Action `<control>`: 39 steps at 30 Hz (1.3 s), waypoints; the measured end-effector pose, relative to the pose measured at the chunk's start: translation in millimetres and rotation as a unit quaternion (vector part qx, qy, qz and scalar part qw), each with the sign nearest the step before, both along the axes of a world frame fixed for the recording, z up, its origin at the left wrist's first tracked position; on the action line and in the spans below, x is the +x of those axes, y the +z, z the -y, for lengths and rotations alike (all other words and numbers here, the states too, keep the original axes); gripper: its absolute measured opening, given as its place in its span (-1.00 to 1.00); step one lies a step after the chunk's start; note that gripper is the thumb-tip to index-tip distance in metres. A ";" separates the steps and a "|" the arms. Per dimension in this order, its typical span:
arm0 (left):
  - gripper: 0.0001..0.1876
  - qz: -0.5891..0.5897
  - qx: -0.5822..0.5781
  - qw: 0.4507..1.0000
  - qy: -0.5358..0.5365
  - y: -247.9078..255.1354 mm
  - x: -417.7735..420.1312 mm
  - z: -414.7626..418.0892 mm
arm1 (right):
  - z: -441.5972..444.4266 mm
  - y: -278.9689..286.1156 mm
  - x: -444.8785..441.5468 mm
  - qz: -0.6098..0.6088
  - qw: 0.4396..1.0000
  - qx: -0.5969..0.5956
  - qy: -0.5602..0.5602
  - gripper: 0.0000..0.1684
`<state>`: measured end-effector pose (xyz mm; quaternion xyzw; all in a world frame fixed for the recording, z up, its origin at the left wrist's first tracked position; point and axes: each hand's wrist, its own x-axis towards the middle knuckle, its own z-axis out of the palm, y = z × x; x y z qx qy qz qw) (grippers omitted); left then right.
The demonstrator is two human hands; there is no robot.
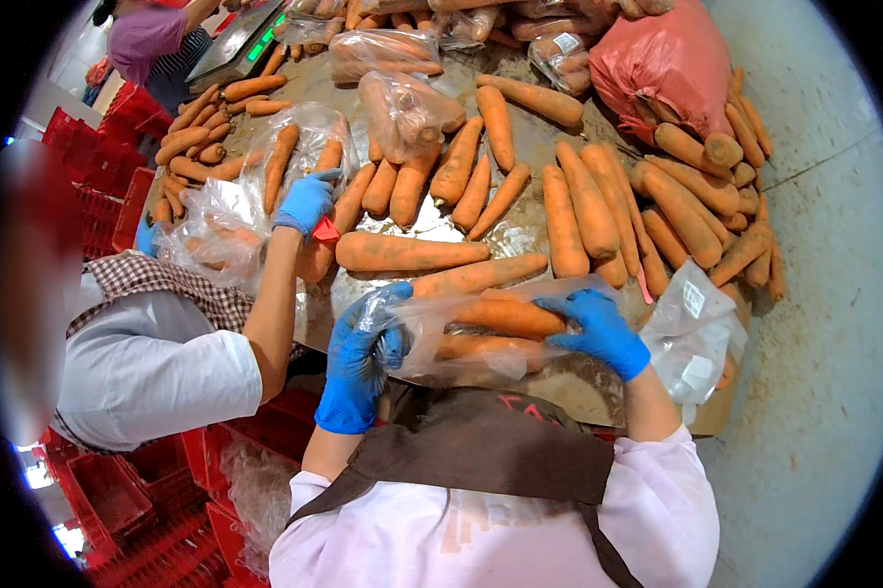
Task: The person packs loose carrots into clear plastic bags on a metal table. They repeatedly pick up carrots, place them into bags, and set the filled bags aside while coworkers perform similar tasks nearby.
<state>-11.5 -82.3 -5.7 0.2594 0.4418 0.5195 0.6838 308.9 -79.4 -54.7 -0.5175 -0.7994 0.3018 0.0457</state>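
Observation:
A clear plastic bag (pixel 419 334) with carrots (pixel 511 316) inside lies across the table edge in front of my body. My left hand (pixel 360 353), in a blue glove, grips the gathered film at the bag's left end. At the other end my right hand (pixel 595 331), also blue-gloved, has its thumb and fingers around the bag and against the carrot tips. Just beyond the bag, two loose carrots (pixel 412 252) lie sideways. Flat plastic bags (pixel 695 331) with pale labels rest to the right of my right hand.
Carrots in a pile (pixel 684 198) and a red sack (pixel 662 66) occupy the right side. Filled bags (pixel 412 110) lie farther back, near a scale (pixel 232 48). On my left, a co-worker's gloved hand (pixel 305 202) is over carrots. Red crates (pixel 107 492) stand below.

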 end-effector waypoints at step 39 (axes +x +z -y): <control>-0.72 -0.597 0.282 0.744 -0.109 -174.4 2.9 5.7 | -293.0 -114.6 -13.0 -0.380 0.888 -0.041 -0.257 -0.39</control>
